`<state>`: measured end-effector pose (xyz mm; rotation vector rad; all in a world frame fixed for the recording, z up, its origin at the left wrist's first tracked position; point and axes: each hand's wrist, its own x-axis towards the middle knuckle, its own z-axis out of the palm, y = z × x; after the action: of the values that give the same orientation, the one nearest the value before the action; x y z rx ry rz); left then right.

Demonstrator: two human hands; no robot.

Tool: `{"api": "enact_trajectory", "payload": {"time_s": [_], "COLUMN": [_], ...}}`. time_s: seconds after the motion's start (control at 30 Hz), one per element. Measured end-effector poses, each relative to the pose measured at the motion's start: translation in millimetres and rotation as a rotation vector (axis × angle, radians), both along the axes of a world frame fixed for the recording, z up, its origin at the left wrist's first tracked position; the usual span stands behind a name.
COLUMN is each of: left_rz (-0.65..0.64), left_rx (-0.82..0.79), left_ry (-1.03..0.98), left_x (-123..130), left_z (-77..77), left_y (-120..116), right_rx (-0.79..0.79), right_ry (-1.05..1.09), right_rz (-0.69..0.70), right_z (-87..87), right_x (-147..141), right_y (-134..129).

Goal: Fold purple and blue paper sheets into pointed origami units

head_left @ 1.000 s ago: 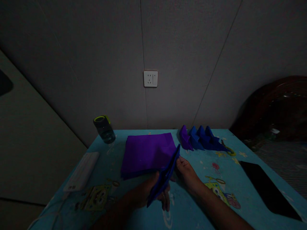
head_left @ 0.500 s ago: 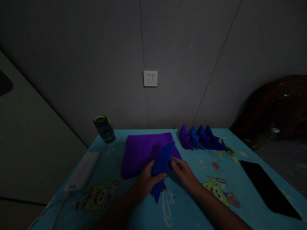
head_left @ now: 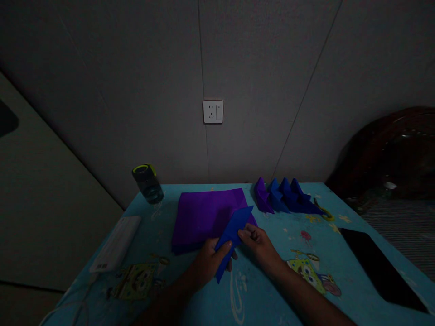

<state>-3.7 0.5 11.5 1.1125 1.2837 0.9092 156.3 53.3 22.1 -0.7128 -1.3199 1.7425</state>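
A blue folded paper (head_left: 234,226), long and pointed at both ends, is held up at a slant over the table. My left hand (head_left: 212,258) grips its lower part, thumb across the front and fingertips showing behind. The fingers of my right hand (head_left: 256,242) pinch the paper's right edge near the middle. Behind the hands lies a stack of purple paper sheets (head_left: 207,213), partly covered by the blue paper. At the back right stand a purple folded paper boat (head_left: 263,195) and several blue paper boats (head_left: 279,197) in a row.
Scissors with yellow handles (head_left: 326,215) lie beside the boats. A dark flat tablet-like object (head_left: 380,267) rests at the right. On the left are a water bottle (head_left: 148,184) and a white power strip-like box (head_left: 116,244) with a cable. The cartoon-printed tablecloth (head_left: 265,299) covers the table.
The blue paper has tilted further to the right and turned a flatter face to view. My right thumb now shows on its front edge. Both hands keep hold of it.
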Motion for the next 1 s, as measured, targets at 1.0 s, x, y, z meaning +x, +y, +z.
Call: {"api": "enact_trajectory", "payload": {"time_s": [1.0], "left_rz": [-0.019], "left_rx": [-0.032], "left_ry": [-0.244], "left_x": [9.4], "left_z": [-1.2], "left_y": [-5.1], "right_rx": [0.002], "right_ry": [-0.136], "right_rz": [-0.031], "right_z": [1.7], "right_x": [3.3], "right_y": [-0.1]}}
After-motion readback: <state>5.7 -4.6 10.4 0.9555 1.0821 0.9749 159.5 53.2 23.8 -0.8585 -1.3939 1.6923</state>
